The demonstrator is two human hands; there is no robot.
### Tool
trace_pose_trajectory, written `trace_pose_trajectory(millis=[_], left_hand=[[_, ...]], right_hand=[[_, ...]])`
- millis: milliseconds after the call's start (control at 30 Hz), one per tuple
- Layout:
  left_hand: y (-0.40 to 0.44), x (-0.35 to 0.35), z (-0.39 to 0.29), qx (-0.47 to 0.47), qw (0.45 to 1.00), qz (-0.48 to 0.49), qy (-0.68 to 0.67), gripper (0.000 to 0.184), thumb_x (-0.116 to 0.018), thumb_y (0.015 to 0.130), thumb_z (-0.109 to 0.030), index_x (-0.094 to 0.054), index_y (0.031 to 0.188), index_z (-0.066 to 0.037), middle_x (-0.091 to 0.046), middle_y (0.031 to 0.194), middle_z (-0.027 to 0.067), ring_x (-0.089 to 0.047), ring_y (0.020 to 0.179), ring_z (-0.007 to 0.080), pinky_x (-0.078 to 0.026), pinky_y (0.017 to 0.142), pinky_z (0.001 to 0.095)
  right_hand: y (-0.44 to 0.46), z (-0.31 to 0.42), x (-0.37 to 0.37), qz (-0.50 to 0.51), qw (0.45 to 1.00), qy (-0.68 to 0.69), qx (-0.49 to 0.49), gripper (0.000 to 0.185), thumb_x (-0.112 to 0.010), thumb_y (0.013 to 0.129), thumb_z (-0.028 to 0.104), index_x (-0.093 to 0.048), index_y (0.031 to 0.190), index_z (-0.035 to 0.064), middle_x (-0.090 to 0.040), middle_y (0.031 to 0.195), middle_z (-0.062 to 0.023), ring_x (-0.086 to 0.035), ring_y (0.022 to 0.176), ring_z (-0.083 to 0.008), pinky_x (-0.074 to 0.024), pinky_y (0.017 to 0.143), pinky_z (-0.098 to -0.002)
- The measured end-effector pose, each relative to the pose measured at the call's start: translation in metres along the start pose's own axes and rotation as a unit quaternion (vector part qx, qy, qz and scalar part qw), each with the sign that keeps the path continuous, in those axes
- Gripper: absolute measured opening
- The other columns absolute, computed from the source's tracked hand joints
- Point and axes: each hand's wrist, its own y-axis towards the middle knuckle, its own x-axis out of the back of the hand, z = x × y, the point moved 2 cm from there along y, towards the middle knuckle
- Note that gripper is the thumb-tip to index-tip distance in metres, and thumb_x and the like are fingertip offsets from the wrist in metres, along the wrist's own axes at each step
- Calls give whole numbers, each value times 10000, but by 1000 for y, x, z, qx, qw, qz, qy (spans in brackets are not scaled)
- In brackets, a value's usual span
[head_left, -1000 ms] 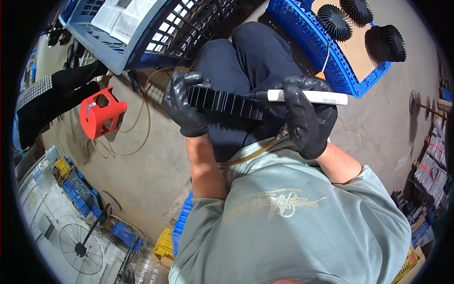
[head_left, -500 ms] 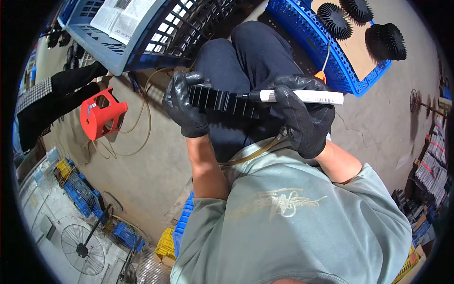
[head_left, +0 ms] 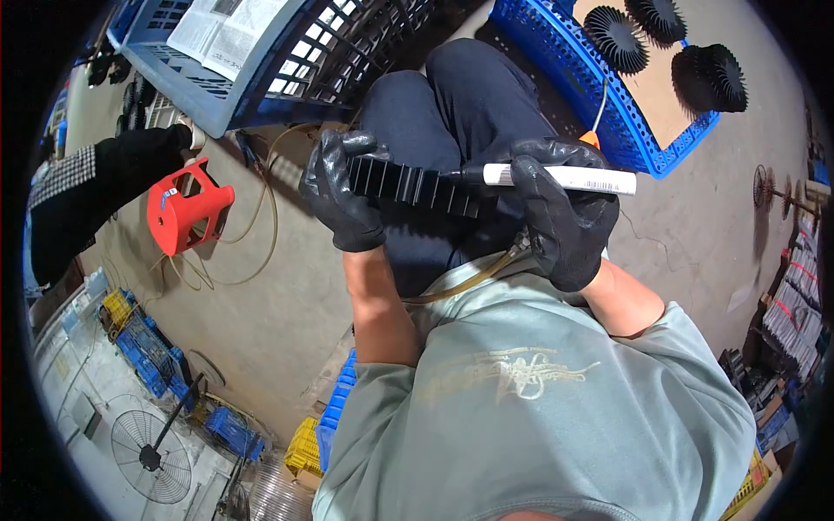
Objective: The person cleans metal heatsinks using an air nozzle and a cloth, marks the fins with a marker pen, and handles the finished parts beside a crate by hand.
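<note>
A black finned heat sink (head_left: 408,185) is held over my lap by my left hand (head_left: 340,187), gloved in black, with the fingers closed around its left end. My right hand (head_left: 563,208), gloved the same way, is closed around a white marker pen (head_left: 580,179). The pen lies nearly level, and its dark tip points left at the fins near the middle of the heat sink. Whether the tip touches the fins I cannot tell.
At the upper left stands a blue-grey crate (head_left: 195,97) with printed paper on it. Several round finned parts (head_left: 615,40) sit on a blue crate (head_left: 647,143) at the upper right. A red stool (head_left: 178,213) and a co-worker's dark sleeve (head_left: 130,165) are on the left.
The marker pen and my right hand have shifted slightly to the right. My left hand and the heat sink have barely moved. The co-worker's arm at the left has changed position.
</note>
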Motion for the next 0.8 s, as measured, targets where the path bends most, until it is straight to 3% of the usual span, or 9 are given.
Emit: trace_pose_trajectory(millis=[100,267,433,567,667,733,800], left_hand=[[-1,-1,-3,-29,999,11,28,429,-405,998,-272,-642,804,28,-653,650,121,-637,553,176,-507,564,280],[-1,-3,-3,-87,992,30,81,368,-385,965,-195,-646,802,8,-640,659,96,-645,580,164,-498,573,274],[-1,-4,-5,-130,983,48,118,348,-377,946,-173,-648,807,-6,-632,663,86,-641,585,157,-497,581,278],[-1,-2,-2,-91,991,47,82,351,-369,948,-174,-648,810,-9,-626,653,83,-634,576,157,-498,584,281],[0,-1,0,-125,985,53,104,370,-375,973,-201,-640,813,0,-630,658,85,-635,580,156,-499,580,280],[-2,-3,-3,-74,995,37,60,386,-382,989,-226,-635,815,9,-635,668,90,-635,582,156,-500,577,278],[-3,-5,-5,-42,998,28,29,400,-391,999,-246,-630,817,17,-641,677,94,-636,584,157,-501,575,277]], right_hand=[[3,-1,2,56,985,-103,130,191,-619,863,-73,-626,1048,-28,-670,963,-99,-646,831,-136,-536,717,-259],[0,2,7,40,993,-91,67,193,-626,860,-68,-628,1048,-27,-668,962,-100,-646,829,-137,-536,710,-260],[0,3,1,1,1000,3,-9,164,-700,824,-18,-654,975,29,-667,799,-43,-551,599,-27,-415,502,-163],[1,2,0,1,1000,5,8,161,-706,822,-13,-658,972,22,-665,785,-38,-551,595,-30,-416,506,-163],[1,7,8,43,989,-128,64,177,-650,850,-38,-634,1026,-19,-662,885,-80,-615,715,-105,-511,594,-230],[1,8,7,41,990,-122,54,169,-645,852,-42,-630,1020,-25,-663,913,-92,-639,749,-121,-542,622,-242],[0,6,-1,4,1000,16,0,138,-693,826,-25,-648,953,1,-669,868,-76,-622,696,-78,-510,591,-197]])
